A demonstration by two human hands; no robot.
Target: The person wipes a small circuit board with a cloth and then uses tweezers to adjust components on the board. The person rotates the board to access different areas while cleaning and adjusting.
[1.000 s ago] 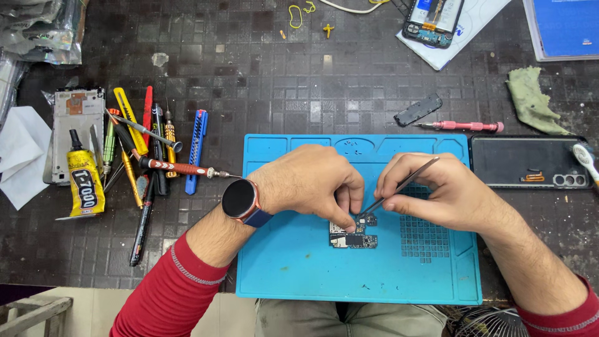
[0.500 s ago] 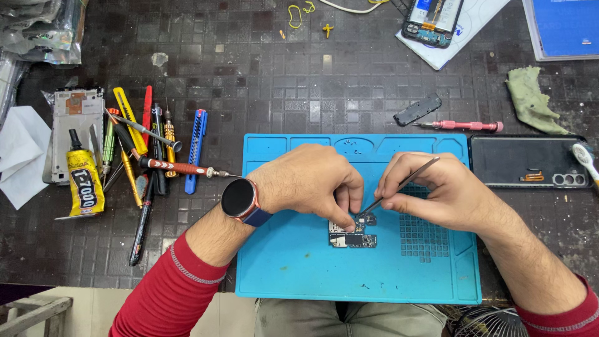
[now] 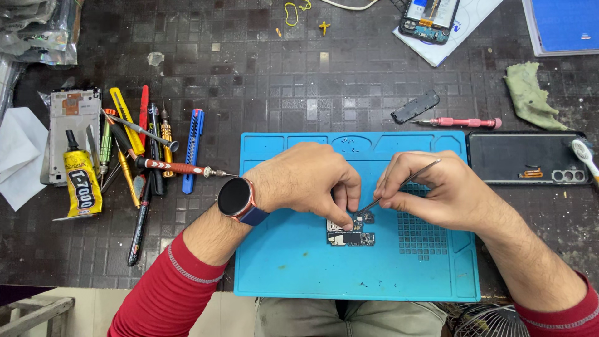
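A small circuit board [image 3: 352, 236] lies on the blue work mat [image 3: 299, 268]. My left hand [image 3: 309, 181], with a round watch on its wrist, presses its fingertips on the board's top edge. My right hand [image 3: 433, 190] pinches metal tweezers [image 3: 399, 186], whose tips touch the board near my left fingers.
Left of the mat lie several screwdrivers and cutters [image 3: 146, 146], a yellow glue tube [image 3: 81, 181] and a phone frame [image 3: 73, 115]. A black phone back [image 3: 527, 159], a pink screwdriver [image 3: 458, 122], a green cloth [image 3: 530, 93] and an opened phone [image 3: 430, 19] sit to the right and behind.
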